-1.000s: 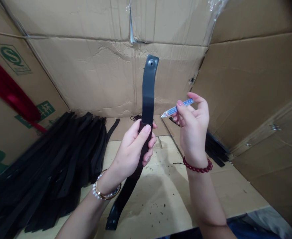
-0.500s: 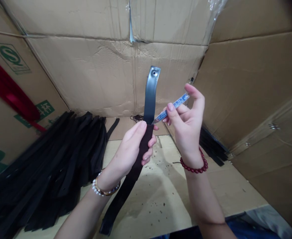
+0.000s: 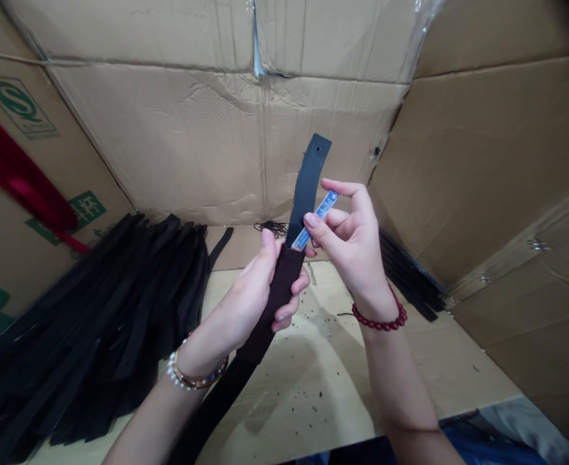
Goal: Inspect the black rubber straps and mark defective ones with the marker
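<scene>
A long black strap (image 3: 308,181) with a small hole near its top end runs up through a dark fabric sleeve (image 3: 284,278). My left hand (image 3: 259,284) is wrapped round the sleeve, its thumb raised beside the sleeve's upper edge. Between the thumb and fingers of my right hand (image 3: 349,239) is a small flat blue tool (image 3: 319,216) with white lettering. The tool's lower end touches the sleeve's mouth, against the strap; its tip is hidden there.
Many black straps (image 3: 119,323) are heaped on the left of the pale table (image 3: 313,400), which carries dark specks. More black strips (image 3: 410,278) lie right, black cords (image 3: 272,227) behind. Cardboard walls (image 3: 192,142) surround the table; a red band (image 3: 22,174) hangs left.
The strap has turned and its top tilts further right. The blue tool has moved down and left, its lower end now at the sleeve's mouth. My left thumb has lifted off the sleeve's edge.
</scene>
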### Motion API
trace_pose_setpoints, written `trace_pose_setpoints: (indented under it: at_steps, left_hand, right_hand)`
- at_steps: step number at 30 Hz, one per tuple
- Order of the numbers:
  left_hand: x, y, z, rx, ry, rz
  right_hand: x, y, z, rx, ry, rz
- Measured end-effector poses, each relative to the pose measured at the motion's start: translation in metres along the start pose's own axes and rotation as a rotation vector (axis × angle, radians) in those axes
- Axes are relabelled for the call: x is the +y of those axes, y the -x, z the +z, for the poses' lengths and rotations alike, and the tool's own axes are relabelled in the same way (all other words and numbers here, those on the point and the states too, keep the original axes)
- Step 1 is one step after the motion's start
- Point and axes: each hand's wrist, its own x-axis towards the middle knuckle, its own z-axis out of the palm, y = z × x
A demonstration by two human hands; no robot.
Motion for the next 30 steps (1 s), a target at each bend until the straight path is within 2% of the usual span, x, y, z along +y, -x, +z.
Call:
trace_pose_setpoints:
  at_steps: [9,16,21,30]
  left_hand:
    - [-0.001,0.000,0.001,0.048,0.074,-0.012]
    - [0.005,0.002,-0.001,-0.042,0.087,-0.024]
    - [0.004,0.004,-0.001,-0.026,0.057,-0.049]
    - [0.005,0.004,-0.001,0.026,0.048,-0.031]
  right_hand:
    - [0.002,0.002,0.009,0.017,-0.023,0.040]
    - [-0.004,0.005,0.011,0.137,-0.006,-0.011]
    - [-0.008,0.006,0.007,0.196,0.030,-0.047]
    - [-0.004,0.004,0.008,0.027,-0.010,0.042]
